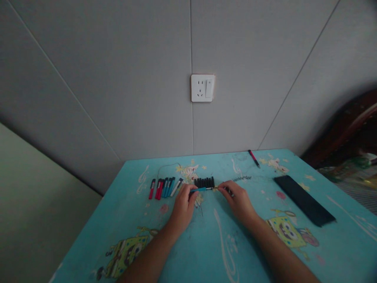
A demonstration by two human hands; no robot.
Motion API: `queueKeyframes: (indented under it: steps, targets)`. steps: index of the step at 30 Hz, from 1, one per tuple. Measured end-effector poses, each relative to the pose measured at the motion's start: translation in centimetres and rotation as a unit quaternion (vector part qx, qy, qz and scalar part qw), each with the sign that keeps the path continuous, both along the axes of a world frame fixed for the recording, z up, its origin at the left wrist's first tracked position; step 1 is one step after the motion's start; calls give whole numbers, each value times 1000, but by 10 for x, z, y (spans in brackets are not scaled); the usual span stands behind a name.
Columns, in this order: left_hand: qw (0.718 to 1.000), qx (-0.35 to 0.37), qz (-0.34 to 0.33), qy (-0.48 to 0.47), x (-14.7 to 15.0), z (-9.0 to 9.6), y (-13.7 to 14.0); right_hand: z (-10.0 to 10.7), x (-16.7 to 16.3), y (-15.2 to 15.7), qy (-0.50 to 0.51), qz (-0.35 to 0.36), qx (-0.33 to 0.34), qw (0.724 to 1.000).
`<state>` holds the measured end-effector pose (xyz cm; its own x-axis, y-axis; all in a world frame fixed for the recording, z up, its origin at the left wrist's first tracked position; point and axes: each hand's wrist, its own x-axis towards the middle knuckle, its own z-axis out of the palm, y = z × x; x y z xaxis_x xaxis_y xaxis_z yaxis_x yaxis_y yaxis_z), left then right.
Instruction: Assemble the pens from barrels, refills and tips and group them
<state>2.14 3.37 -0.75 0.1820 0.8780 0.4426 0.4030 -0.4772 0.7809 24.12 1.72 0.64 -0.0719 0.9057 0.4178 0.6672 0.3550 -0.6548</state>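
Observation:
My left hand is closed around a blue pen barrel, held level above the table. My right hand pinches a thin piece with a gold-coloured end at the barrel's right end; whether the two are joined I cannot tell. Just behind the barrel lies a row of short black pen parts. Left of my left hand are several blue barrels, a few red barrels and a white barrel, all with dark ends. Some thin white pieces lie beside my left fingers.
A red and black pen lies near the table's back edge. Small dark coiled pieces sit behind my right hand. A flat black rectangular object is on the right. The patterned blue table meets a wall with a socket.

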Motion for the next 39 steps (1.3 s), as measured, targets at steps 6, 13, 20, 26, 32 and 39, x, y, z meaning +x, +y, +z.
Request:
queueKeyframes:
  steps: [6,13,20,26,32,39]
  targets:
    - [1000,-1,-5,7,0,1,-1,3,-1,-1,-1,7,-3,1000]
    - [1000,-7,-19,18,1,-1,-1,1,-1,-2,-6,23,-2,1000]
    - [999,-8,-22,22,0,-2,0,3,0,-2,-8,32,5,999]
    - [999,-9,-26,23,0,-4,1,2,0,-2,-12,46,2,999]
    - [999,-21,-29,22,0,-4,0,4,-1,-3,7,36,-4,999]
    - [999,-34,-33,12,0,-3,-2,3,-4,-3,23,31,-10,999]
